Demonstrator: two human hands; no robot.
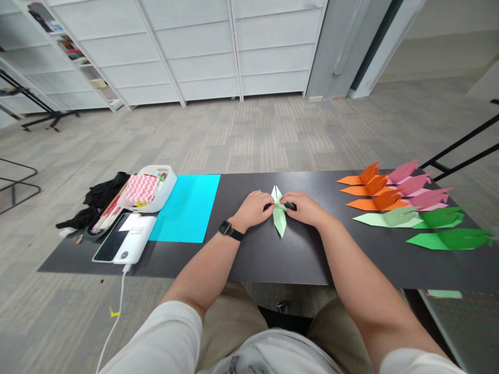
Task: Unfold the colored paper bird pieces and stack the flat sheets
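A light green folded paper piece (279, 215) lies on the black table (273, 254), pointed at both ends. My left hand (254, 208) presses its left side, fingers curled onto the paper. Its right side is pinched by my right hand (304, 206). I wear a black watch (230, 230) on my left wrist.
A cyan paper sheet (187, 208) lies left of my hands. Farther left are a white tray (150, 189) with patterned paper, a phone on a white power bank (125, 238) and black cloth (101, 197). Folded orange, pink and green paper figures (413, 205) are at the right.
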